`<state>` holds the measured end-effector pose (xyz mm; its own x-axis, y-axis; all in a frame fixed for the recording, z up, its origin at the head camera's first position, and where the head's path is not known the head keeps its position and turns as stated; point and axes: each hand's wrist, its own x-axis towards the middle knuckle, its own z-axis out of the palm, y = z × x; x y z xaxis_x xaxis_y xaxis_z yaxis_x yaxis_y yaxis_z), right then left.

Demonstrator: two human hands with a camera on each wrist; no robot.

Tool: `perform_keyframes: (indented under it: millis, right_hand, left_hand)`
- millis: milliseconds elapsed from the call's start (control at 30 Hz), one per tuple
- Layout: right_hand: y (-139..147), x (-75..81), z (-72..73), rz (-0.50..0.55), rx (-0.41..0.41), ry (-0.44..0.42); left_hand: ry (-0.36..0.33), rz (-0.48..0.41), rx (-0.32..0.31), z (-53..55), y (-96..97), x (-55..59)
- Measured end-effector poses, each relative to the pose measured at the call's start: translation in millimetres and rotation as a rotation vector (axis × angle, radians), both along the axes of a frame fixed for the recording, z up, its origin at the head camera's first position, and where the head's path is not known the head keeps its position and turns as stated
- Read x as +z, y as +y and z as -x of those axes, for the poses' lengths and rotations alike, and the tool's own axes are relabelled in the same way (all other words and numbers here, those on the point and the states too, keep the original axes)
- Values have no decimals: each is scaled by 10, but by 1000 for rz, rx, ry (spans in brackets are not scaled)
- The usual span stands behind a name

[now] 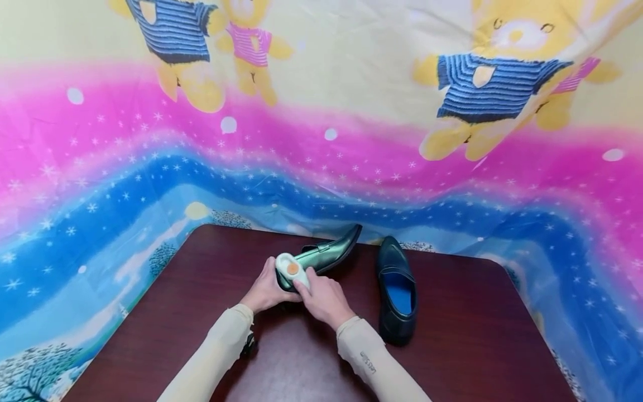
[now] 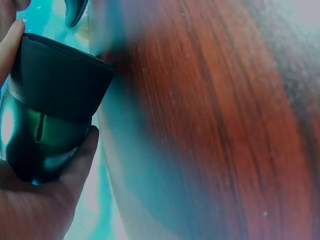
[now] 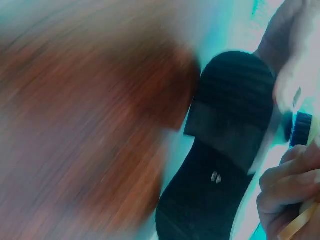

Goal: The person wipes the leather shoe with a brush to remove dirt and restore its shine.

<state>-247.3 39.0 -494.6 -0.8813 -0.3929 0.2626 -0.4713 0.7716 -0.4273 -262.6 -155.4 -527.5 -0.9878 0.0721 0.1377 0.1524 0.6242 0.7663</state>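
A dark green leather loafer (image 1: 334, 251) is held tilted above the table, its toe pointing up to the far right. My left hand (image 1: 263, 290) grips it round the heel; the left wrist view shows the heel (image 2: 60, 75) between thumb and fingers. In my right hand (image 1: 326, 298) is a white brush (image 1: 287, 261) with an orange spot on top, over the rear of the loafer. Dark bristles (image 3: 302, 129) show in the right wrist view, beside the loafer's black sole (image 3: 220, 150). Whether the bristles touch the leather is hidden.
The matching loafer (image 1: 397, 290), with a blue insole, stands upright on the dark red-brown table (image 1: 467, 324), right of my hands. Behind the table's far edge hangs a cloth (image 1: 311, 111) printed with bears and snowflakes.
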Motion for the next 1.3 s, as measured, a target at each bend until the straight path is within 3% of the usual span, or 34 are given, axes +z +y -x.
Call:
perform_keyframes:
  millis: [200, 367, 467, 667, 833, 1000, 1167, 1300]
  right_hand:
    - [-54, -11, 42, -37, 23, 36]
    - [172, 19, 208, -52, -126, 74]
    - [293, 29, 270, -45, -183, 45]
    - [340, 10, 278, -9, -137, 3]
    - [318, 16, 277, 0, -163, -3]
    - [325, 16, 226, 36, -112, -17]
    - [264, -63, 94, 20, 15, -9]
    - [209, -113, 44, 1, 37, 27]
  left_hand:
    - [-12, 3, -1, 0, -16, -24]
    - [-22, -30, 1, 29, -9, 9]
    - [-27, -38, -8, 28, -8, 24]
    - [-47, -65, 1, 35, -16, -6]
    - [-32, -70, -1, 75, -49, 1]
    - [-19, -23, -77, 147, -185, 80]
    - [-31, 36, -244, 205, -442, 148]
    - [-30, 41, -332, 238, -544, 181]
